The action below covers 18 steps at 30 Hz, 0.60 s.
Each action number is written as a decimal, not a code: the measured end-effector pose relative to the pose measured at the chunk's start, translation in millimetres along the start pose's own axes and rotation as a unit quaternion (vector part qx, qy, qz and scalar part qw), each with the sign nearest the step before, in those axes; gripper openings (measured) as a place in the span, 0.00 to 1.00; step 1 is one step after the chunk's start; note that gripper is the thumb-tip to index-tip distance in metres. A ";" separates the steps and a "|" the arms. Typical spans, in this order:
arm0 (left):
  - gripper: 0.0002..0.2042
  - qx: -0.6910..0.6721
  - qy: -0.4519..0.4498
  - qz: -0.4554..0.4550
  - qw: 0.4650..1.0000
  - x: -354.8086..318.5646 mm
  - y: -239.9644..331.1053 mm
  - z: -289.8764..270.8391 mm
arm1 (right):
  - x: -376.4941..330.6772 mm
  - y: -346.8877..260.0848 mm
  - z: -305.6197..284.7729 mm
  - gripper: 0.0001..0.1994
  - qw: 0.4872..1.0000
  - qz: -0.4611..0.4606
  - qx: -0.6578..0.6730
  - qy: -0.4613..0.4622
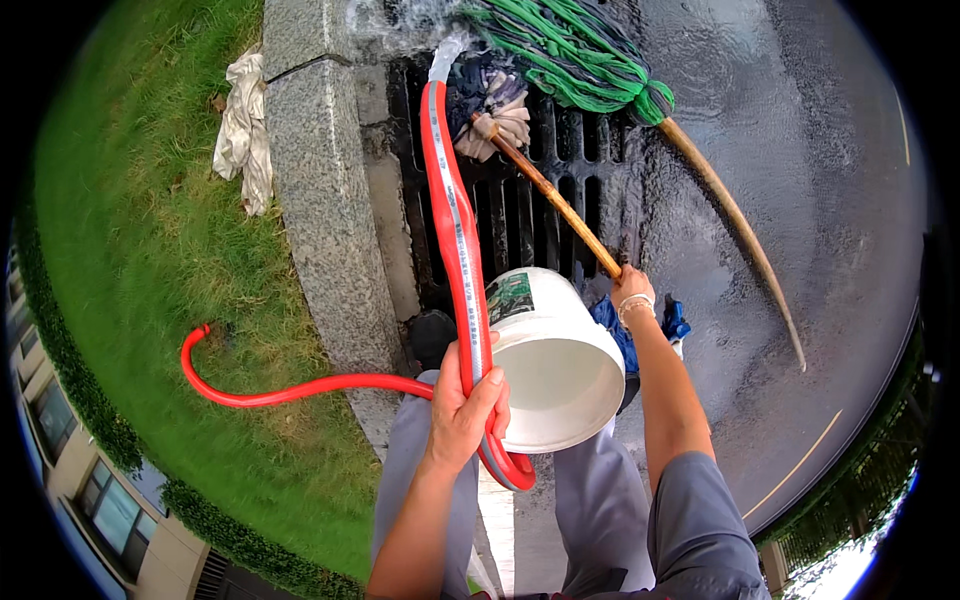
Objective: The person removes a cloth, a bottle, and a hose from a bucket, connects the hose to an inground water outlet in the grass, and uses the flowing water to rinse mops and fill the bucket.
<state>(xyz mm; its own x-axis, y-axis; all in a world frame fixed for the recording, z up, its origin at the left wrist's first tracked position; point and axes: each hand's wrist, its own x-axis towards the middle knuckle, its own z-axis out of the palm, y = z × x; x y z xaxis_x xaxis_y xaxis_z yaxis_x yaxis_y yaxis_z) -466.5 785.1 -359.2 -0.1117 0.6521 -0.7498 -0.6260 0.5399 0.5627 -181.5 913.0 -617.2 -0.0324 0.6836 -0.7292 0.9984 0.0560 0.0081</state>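
My left hand (462,412) is wrapped round a red hose (455,225) that carries a pale printed stripe. Water gushes from its far end. My right hand (632,290) grips the top of the wooden handle of a mop (555,203), whose beige and dark strands rest on the metal drain grate (567,150). Beside my left hand a white bucket (545,310) stands between my legs, its wide mouth facing up toward me. Under my right wrist is some crumpled blue material (612,330), partly hidden.
A second mop with green strands (590,60) lies across wet asphalt (830,200) at the far right. A granite curb (325,200) separates grate from grass (140,200). A dirty cloth (245,135) lies on the grass, where the hose's tail curves (290,390).
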 end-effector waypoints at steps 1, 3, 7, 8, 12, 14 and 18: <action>0.19 -0.007 0.007 0.005 1.000 -0.7 1.8 -1.1 | -1.6 -0.3 0.3 0.09 0.998 0.018 0.053 0.027; 0.18 0.000 0.010 0.025 1.000 -2.4 1.9 -7.2 | -11.8 16.8 -15.7 0.09 0.987 0.015 0.111 0.112; 0.19 0.000 0.033 0.035 0.999 -13.3 12.1 -22.2 | -72.7 -18.7 -146.2 0.10 0.968 -0.087 0.129 0.195; 0.19 0.002 0.036 0.041 0.999 -15.3 11.2 -23.7 | -82.0 -20.6 -173.6 0.11 0.968 -0.134 0.114 0.182; 0.20 -0.011 0.034 0.054 0.998 -13.3 5.9 -26.9 | -107.7 -29.1 -230.6 0.11 0.932 -0.114 0.331 -0.093; 0.20 -0.017 0.044 0.054 0.997 -13.7 2.8 -30.6 | -118.6 -34.4 -231.3 0.14 0.849 -0.051 0.472 -0.233; 0.20 -0.021 0.030 0.054 0.998 -15.6 4.9 -22.1 | -79.5 -5.7 -187.9 0.17 0.844 -0.041 0.473 -0.249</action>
<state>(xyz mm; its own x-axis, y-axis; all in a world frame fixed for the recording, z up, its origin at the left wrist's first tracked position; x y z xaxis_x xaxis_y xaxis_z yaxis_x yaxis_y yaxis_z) -484.9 765.8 -352.5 -0.2254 0.6714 -0.7060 -0.6391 0.4451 0.6273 -193.3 995.1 -430.7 -0.3154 0.3019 -0.8997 0.5908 -0.6794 -0.4351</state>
